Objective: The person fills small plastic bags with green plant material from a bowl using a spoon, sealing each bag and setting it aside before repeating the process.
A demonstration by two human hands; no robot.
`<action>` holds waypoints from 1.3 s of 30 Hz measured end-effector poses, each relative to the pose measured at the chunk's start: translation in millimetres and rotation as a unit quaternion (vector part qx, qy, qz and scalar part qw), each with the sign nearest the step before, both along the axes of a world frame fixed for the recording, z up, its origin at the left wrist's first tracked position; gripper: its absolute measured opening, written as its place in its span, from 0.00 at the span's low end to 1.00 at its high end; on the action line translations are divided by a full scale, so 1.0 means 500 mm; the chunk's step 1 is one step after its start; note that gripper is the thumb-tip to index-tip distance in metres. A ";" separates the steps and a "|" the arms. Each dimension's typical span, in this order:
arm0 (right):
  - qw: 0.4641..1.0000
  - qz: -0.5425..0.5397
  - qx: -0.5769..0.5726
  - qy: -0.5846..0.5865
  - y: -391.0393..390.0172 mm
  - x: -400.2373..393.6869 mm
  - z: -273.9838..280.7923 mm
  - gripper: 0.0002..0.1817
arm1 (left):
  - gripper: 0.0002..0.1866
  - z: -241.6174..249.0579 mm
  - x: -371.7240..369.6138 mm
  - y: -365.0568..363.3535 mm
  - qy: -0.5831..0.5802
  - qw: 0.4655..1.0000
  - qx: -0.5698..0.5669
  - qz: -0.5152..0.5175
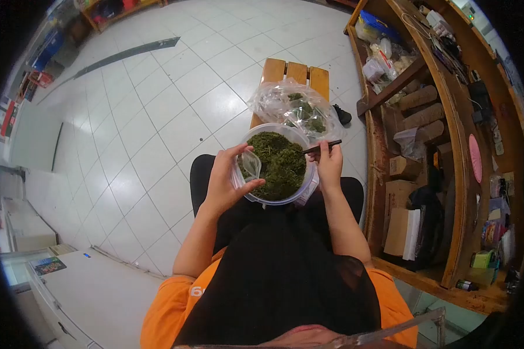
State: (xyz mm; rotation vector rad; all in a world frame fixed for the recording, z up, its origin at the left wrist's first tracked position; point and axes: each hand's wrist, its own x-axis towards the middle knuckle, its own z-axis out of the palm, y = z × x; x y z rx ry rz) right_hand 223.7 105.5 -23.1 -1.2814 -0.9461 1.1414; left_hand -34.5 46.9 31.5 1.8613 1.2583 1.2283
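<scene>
On my lap rests a round clear plastic tub (243, 191) filled with dark green, shredded dried herbs (285, 168). At the tub's left side, my left hand (222, 180) holds a small clear plastic bag (251, 164) between thumb and fingers, its mouth spread toward the herbs. My right hand (327, 164), at the right rim, grips a thin dark utensil (335, 142). Its inner end reaches over the herbs, and I cannot make out its tip. Just beyond the tub lies a large clear plastic bag (268, 96) with more green herbs inside.
A slatted wooden bench (297, 71) stands in front, under the large bag. To the right rises a wooden shelf unit (460, 192) packed with boxes and bags. A white chest-like appliance (105, 296) is at the lower left. Pale floor tiles (140, 128) stretch across the left.
</scene>
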 end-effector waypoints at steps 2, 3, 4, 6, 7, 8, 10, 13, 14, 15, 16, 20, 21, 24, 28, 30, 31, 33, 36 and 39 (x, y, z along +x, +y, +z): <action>1.000 -0.017 0.015 -0.008 -0.001 0.010 0.006 0.12 | 0.43 0.014 0.019 0.008 0.049 0.998 0.027 0.016; 0.999 -0.026 0.033 -0.008 -0.003 0.012 0.013 0.12 | 0.43 0.020 0.026 0.010 0.050 0.998 0.027 0.014; 0.998 -0.035 0.051 -0.008 -0.004 0.014 0.019 0.12 | 0.42 0.026 0.034 0.012 0.112 0.993 0.015 0.021; 0.997 -0.032 0.065 0.013 -0.009 0.015 0.035 0.11 | 0.40 0.028 0.048 0.017 0.175 0.984 0.003 0.027; 0.996 -0.029 0.077 0.033 -0.012 0.011 0.054 0.11 | 0.39 0.024 0.055 0.020 0.190 0.982 -0.001 0.022; 0.996 -0.030 0.078 0.035 -0.022 0.005 0.073 0.11 | 0.37 0.018 0.063 0.023 0.204 0.979 -0.005 0.018; 0.987 0.007 0.130 -0.095 -0.050 -0.023 0.137 0.09 | 0.37 -0.001 0.079 0.030 0.179 0.984 0.017 0.014; 0.823 0.136 0.432 -0.343 -0.055 -0.035 0.188 0.05 | 0.37 -0.010 0.100 0.030 0.125 0.992 0.025 0.020; 0.823 0.134 0.433 -0.342 -0.059 -0.038 0.203 0.05 | 0.36 -0.011 0.102 0.027 0.099 0.995 0.010 0.030; 0.813 0.143 0.465 -0.320 -0.065 -0.041 0.217 0.03 | 0.36 -0.012 0.102 0.025 0.100 0.994 0.011 0.030; 0.801 0.153 0.496 -0.298 -0.069 -0.043 0.223 0.03 | 0.36 -0.015 0.099 0.023 0.079 0.996 0.015 0.046; 0.893 0.146 0.417 -0.081 -0.081 -0.049 0.187 0.09 | 0.36 -0.047 0.089 0.025 0.001 0.995 0.050 0.086; 0.894 0.179 0.375 -0.170 -0.084 -0.055 0.184 0.08 | 0.36 -0.048 0.088 0.019 0.002 0.995 0.050 0.085; 0.883 0.247 0.295 -0.270 -0.085 -0.080 0.153 0.08 | 0.37 -0.049 0.085 0.010 0.033 0.992 0.033 0.120; 0.901 0.236 0.276 -0.237 -0.072 -0.084 0.113 0.14 | 0.21 -0.039 0.066 0.011 0.021 0.994 0.026 0.108; 0.916 0.206 0.266 -0.216 -0.076 -0.085 0.121 0.16 | 0.14 -0.028 0.054 0.009 0.007 0.995 0.019 0.095; 0.937 0.209 0.203 -0.192 -0.082 -0.083 0.133 0.17 | 0.08 -0.019 0.049 0.008 -0.001 0.997 0.027 0.079; 0.953 0.209 0.139 -0.167 -0.084 -0.080 0.149 0.17 | 0.03 -0.005 0.046 0.004 -0.010 0.997 0.034 0.062; 0.889 0.211 0.261 -0.312 -0.074 -0.080 0.152 0.17 | 0.05 0.014 0.046 0.000 0.051 0.993 0.073 0.079; 0.854 0.249 0.321 -0.326 -0.070 -0.088 0.142 0.16 | 0.05 0.025 0.056 -0.003 0.131 0.984 0.115 0.033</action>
